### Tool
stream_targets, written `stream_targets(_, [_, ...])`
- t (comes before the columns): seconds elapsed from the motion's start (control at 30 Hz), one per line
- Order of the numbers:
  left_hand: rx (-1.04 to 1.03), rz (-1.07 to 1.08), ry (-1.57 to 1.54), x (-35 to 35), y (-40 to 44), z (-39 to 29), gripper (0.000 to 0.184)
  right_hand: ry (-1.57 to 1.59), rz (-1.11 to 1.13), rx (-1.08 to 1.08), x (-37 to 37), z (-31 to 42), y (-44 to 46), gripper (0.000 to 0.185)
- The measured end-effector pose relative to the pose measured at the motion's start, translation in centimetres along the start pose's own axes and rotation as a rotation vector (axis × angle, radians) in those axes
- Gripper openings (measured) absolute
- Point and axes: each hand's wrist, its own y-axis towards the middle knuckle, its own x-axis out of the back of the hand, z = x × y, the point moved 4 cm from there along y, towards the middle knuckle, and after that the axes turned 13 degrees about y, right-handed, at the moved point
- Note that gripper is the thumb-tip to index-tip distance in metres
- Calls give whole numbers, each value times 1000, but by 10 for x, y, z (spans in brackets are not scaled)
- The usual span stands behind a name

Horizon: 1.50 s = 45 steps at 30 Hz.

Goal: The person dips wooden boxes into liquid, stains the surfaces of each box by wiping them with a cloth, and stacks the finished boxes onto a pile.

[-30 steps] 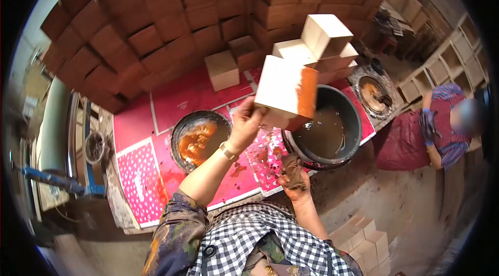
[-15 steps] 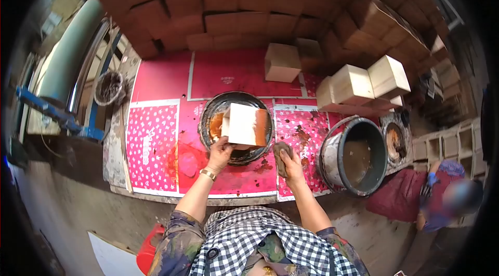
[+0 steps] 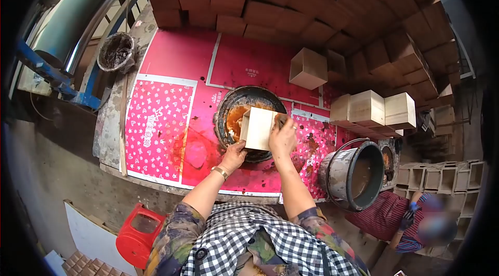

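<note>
Over a round black basin (image 3: pixel 220 129) with brown liquid in it, a pale wooden box (image 3: pixel 258 130) is tilted, one open end facing left. My left hand (image 3: pixel 233 156) grips the box at its lower left corner, fingers partly hidden beneath. At the box's right side is my right hand (image 3: pixel 283 138), closed around a brown-stained cloth (image 3: pixel 281 119) that is pressed against the wood. Only a little of the cloth shows between the fingers. Pink printed sheets (image 3: pixel 202 115) with splashes of brown lie under the basin.
A bucket (image 3: pixel 337 172) of murky liquid stands to the right. Pale boxes (image 3: pixel 366 109) and a lone box (image 3: pixel 309 70) sit behind; stacked brown boxes (image 3: pixel 291 14) wall the back. A small pot (image 3: pixel 115 51) is left, a red stool (image 3: pixel 139 237) below. Another person (image 3: pixel 416 221) is lower right.
My right hand with the cloth has moved from beside the basin onto the box's right side. The box has been turned, its brown-coated strip now out of sight. The view has shifted.
</note>
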Motion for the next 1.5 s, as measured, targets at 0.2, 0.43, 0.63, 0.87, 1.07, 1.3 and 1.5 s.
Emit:
stream_targets(0.2, [-72,-39,-99,5,1,-2,19,18,223,397,-38,45,-42,41])
stream_targets(0.43, [-189,-11,38,7,6,-5,28,-76,-21,46,7,-32,5,33])
stream_targets(0.63, [-135,5,10,3,0,6,25,-43,152,270,-44,46,7,44])
stream_targets(0.87, [-164,-31,93,4,4,2,25,-47,304,272,1,1,-28,32])
stream_targets(1.07, [-158,-21,25,12,4,-13,17,-84,150,278,-31,29,35,34])
stream_targets(1.3, [-131,-64,3,4,3,2,11,70,339,485,-2,20,-60,35])
stream_targets(1.5, [-136,-12,85,4,6,3,30,29,268,347,1,5,-1,35])
